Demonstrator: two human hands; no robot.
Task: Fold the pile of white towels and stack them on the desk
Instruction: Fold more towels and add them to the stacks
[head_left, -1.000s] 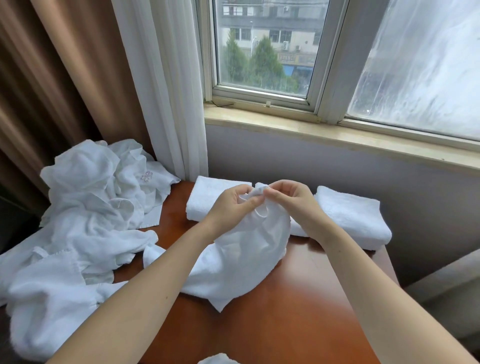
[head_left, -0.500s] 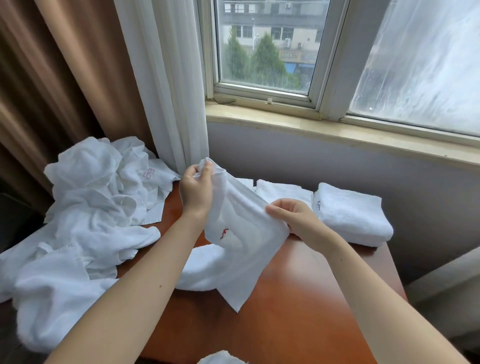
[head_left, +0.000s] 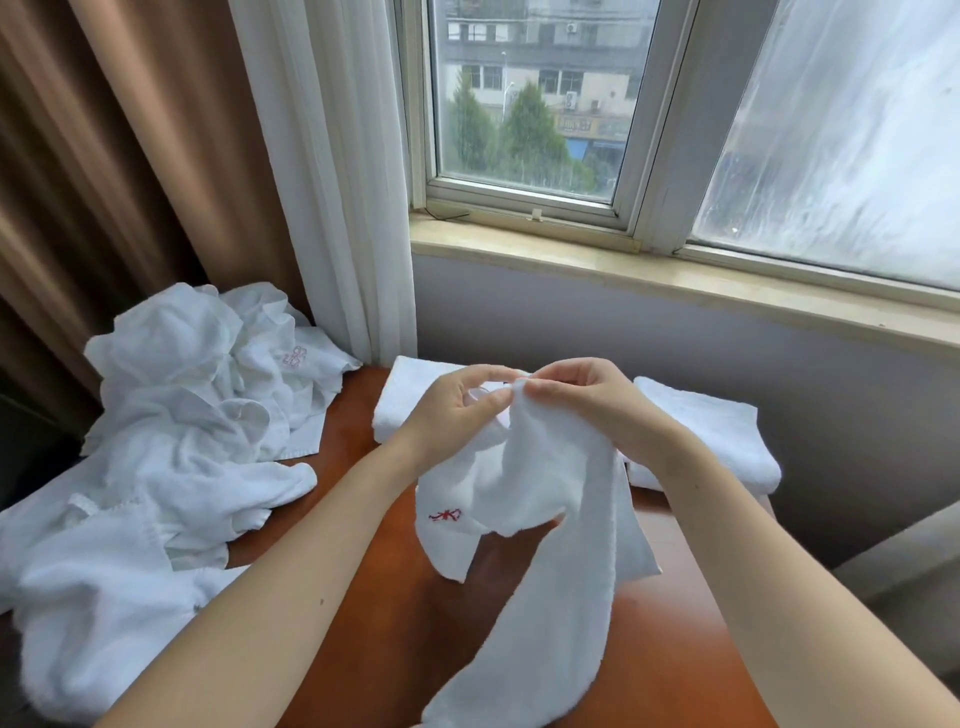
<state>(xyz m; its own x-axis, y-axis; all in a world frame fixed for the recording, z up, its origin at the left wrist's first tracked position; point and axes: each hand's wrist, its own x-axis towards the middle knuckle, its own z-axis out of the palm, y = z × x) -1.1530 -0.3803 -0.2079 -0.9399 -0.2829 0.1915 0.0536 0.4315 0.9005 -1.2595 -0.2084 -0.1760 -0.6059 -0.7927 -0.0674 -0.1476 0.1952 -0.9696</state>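
Note:
A white towel (head_left: 550, 519) with a small red embroidered mark hangs above the brown desk (head_left: 405, 623). My left hand (head_left: 457, 410) and my right hand (head_left: 582, 400) are close together and pinch its top edge. The towel trails down toward the front edge of the desk. A crumpled pile of white towels (head_left: 171, 457) lies at the left of the desk. Two folded towels lie at the back against the wall: one (head_left: 410, 395) behind my left hand, another (head_left: 722, 436) to the right, partly hidden by my right arm.
A white sheer curtain (head_left: 332, 171) and a brown drape (head_left: 114, 156) hang behind the pile. The window sill (head_left: 675, 275) runs above the desk's back. A grey upholstered edge (head_left: 904, 566) sits at the right of the desk.
My hands were apart with the towel spread between them; they have come together at its top edge, and the towel now hangs lower and longer.

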